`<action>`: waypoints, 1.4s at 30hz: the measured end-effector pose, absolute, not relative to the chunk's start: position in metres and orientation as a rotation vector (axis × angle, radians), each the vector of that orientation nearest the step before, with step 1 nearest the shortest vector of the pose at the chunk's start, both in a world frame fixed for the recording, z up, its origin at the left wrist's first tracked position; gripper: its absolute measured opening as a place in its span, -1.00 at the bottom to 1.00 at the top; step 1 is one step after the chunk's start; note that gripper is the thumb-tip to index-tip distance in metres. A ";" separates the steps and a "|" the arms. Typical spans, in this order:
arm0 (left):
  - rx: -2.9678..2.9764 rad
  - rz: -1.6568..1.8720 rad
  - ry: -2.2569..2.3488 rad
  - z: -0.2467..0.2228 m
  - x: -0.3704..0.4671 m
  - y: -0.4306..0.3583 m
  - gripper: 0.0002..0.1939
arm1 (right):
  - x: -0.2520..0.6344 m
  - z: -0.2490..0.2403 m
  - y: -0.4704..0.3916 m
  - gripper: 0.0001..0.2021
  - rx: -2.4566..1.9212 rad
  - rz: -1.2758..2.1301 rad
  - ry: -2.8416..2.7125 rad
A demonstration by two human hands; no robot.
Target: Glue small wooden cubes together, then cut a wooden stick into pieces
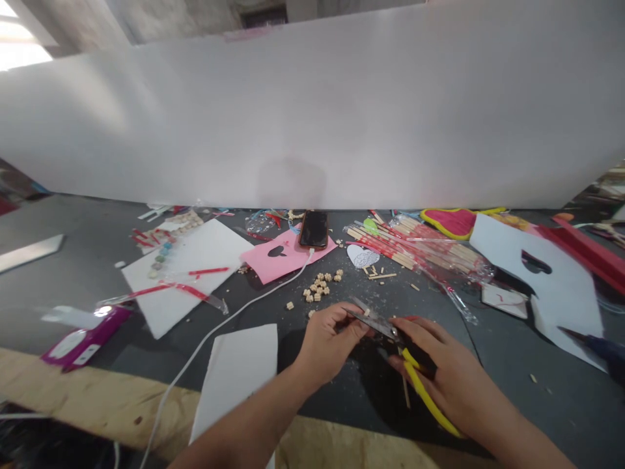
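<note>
My right hand [434, 365] is wrapped round the yellow-and-black handles of a pair of scissors [430, 400], whose blades point up and to the left. The blades are spread, with a small pale wooden piece [366, 312] between them. My left hand [332, 339] has its fingers pinched beside the blades; what they hold is too small to name. Just beyond it lies a pile of small wooden pieces [319, 286]. A thin wooden stick [405, 384] shows below the scissors, near my right hand.
A phone [314, 229] with a white cable [234, 309] lies on pink paper [273, 257]. Bundled chopsticks [415, 242] are behind my right hand. White boards [239, 365] lie left, a purple tool [86, 339] far left. White cut paper [561, 286] and a dark pointed tool [603, 348] are right.
</note>
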State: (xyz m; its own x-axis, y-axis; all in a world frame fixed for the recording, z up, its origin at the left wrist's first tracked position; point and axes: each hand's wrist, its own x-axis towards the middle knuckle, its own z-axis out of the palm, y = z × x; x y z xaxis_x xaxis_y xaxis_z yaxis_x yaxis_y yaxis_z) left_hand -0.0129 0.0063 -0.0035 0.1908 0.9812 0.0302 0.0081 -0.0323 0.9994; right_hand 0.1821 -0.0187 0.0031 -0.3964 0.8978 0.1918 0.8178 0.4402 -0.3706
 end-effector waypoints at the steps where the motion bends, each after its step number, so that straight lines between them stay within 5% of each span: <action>1: 1.329 1.083 1.063 -0.003 -0.013 0.006 -0.88 | 0.181 0.005 -0.020 -0.64 -1.466 0.306 -2.335; 19: 1.383 1.137 0.998 -0.013 -0.012 0.006 -0.90 | 0.179 0.010 -0.022 -0.42 -1.553 0.171 -2.395; 42: 1.385 1.071 1.060 -0.008 -0.011 0.006 -0.89 | 0.180 0.003 -0.020 -0.65 -1.744 0.222 -2.349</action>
State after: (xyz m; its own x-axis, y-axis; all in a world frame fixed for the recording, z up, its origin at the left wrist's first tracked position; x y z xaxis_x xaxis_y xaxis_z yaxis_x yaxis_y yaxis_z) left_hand -0.0107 0.0065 -0.0079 0.2093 0.9762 0.0563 0.0459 -0.0673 0.9967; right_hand 0.1802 -0.0202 0.0032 -0.2794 0.9571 0.0762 0.9259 0.2896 -0.2425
